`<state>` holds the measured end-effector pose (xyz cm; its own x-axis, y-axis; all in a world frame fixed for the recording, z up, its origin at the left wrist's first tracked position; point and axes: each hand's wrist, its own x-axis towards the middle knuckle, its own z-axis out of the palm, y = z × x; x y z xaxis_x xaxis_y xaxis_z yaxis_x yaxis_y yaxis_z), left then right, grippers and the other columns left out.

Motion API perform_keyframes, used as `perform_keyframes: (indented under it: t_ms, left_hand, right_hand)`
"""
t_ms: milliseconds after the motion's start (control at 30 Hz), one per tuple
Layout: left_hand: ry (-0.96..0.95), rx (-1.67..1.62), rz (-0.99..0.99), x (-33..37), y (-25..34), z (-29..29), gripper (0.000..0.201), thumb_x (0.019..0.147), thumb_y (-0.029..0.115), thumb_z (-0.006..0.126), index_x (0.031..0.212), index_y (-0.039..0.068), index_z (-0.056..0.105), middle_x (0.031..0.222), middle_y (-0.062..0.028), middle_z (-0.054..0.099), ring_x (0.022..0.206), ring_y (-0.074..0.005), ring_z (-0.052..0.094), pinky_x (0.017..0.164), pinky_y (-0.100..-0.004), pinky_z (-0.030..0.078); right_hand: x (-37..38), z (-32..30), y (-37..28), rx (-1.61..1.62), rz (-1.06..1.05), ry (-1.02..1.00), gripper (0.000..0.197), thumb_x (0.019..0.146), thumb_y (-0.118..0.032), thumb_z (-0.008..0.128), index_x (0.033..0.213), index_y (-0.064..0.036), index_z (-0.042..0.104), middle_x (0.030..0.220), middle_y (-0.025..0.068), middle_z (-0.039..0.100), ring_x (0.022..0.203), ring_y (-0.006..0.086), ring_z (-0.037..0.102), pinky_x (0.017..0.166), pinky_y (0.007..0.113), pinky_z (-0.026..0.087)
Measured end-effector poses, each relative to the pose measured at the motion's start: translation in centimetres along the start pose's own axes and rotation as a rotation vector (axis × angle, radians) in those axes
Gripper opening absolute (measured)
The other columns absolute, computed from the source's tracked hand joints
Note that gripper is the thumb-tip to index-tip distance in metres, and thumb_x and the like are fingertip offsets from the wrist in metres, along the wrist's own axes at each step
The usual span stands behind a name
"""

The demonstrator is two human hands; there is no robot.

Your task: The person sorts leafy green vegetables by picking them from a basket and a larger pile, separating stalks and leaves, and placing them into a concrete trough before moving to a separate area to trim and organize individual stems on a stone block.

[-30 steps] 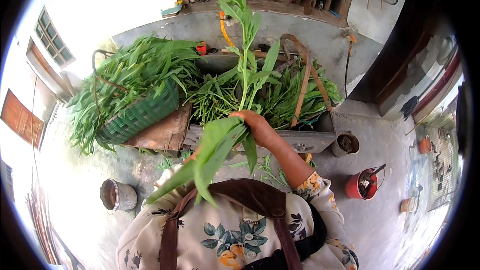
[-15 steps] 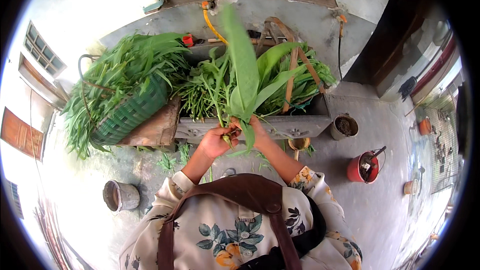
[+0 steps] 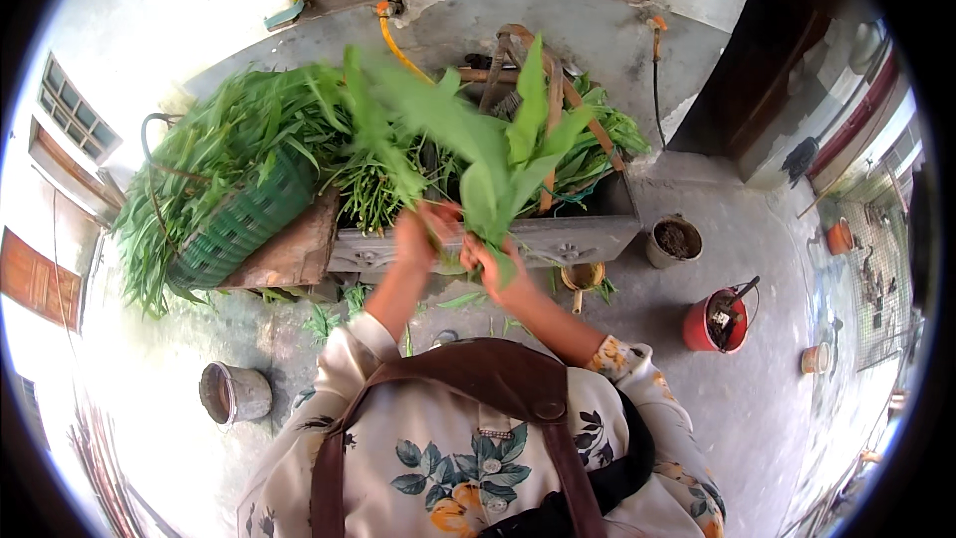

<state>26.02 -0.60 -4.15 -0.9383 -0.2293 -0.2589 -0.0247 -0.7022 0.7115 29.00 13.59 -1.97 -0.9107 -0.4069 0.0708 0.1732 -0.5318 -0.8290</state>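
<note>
A bunch of leafy stalks (image 3: 498, 154) is held upright at the centre of the frame, its broad leaves fanned toward the upper middle. The right hand (image 3: 490, 261) is closed around the lower stems, just below the leaves. The left hand (image 3: 418, 234) is raised just beside it, to the left, with its fingers pinched on a stalk at the bunch's left side; motion blur hides how tightly they are pressed.

Behind the hands, a grey trough (image 3: 558, 234) is seen across the middle of the frame, filled with more greens (image 3: 373, 189). At the centre left, a green basket (image 3: 244, 229) is tilted against a brown board (image 3: 289, 254) and overflows with long leaves. Loose scraps (image 3: 324, 319) are scattered on the concrete below the trough. A metal pail (image 3: 234, 394) is seen at the lower left, a red bucket (image 3: 712, 324) at the right, and a small grey pot (image 3: 672, 239) above it.
</note>
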Motion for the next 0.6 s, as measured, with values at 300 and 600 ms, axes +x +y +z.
perform_keyframes:
  t_ms: [300, 600]
  left_hand:
    - [0.205, 1.097, 0.126, 11.2, 9.9, -5.7, 0.021, 0.084, 0.021, 0.043, 0.096, 0.005, 0.036, 0.068, -0.0106, 0.052, 0.050, -0.0197, 0.050, 0.042, -0.0319, 0.041]
    - [-0.360, 1.846, 0.656, 20.5, 2.5, 2.9, 0.019, 0.072, 0.024, 0.055, 0.074, 0.005, 0.058, 0.072, -0.0126, 0.057, 0.072, -0.0299, 0.055, 0.064, -0.0405, 0.044]
  right_hand:
    - [-4.0, -11.3, -8.6, 0.118, -0.219, 0.415, 0.008, 0.079, -0.009, 0.050, 0.074, -0.0057, 0.045, 0.063, 0.0022, 0.042, 0.057, 0.0119, 0.039, 0.053, 0.025, 0.033]
    - [-10.8, -16.4, -13.2, 0.104, -0.577, 0.618, 0.011, 0.083, -0.020, 0.048, 0.088, -0.0106, 0.048, 0.078, 0.0030, 0.047, 0.073, 0.0164, 0.045, 0.070, 0.030, 0.038]
